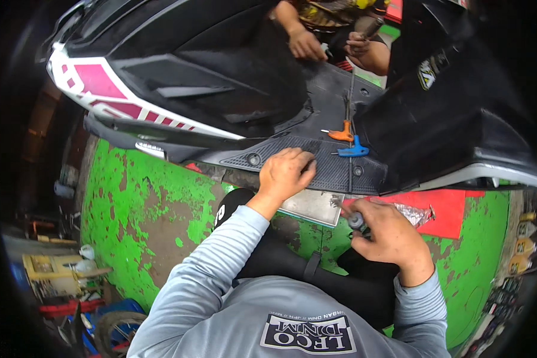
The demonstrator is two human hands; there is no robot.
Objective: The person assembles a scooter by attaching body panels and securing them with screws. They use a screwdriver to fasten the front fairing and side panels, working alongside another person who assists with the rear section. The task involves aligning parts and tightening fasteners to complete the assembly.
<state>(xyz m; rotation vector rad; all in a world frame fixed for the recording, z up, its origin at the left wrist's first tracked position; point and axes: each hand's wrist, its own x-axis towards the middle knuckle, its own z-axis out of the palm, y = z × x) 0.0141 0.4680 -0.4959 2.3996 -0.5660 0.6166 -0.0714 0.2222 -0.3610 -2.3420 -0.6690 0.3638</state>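
Note:
My left hand (286, 173) rests on the ribbed black floorboard (334, 167) of a scooter. Its fingers are bent and the thumb stands apart, with nothing visible in its grasp. Lower right, my right hand (391, 232) is closed around a tool with a dark grey, round-ended handle (356, 221), perhaps a screwdriver; its shaft is hard to make out. On the floorboard lie an orange-handled T-shaped hex key (343, 132) and a blue-handled one (355, 149), beyond both my hands. A flat metal tray (310, 206) sits below the floorboard's near edge, between my hands.
Across the scooter, another person's hand (304, 45) is near the floorboard, and their other hand (358, 45) grips a dark cylindrical tool. A red sheet (447, 215) with crumpled silvery plastic (414, 213) lies on worn green flooring (143, 209). Bottles (522, 247) line the right.

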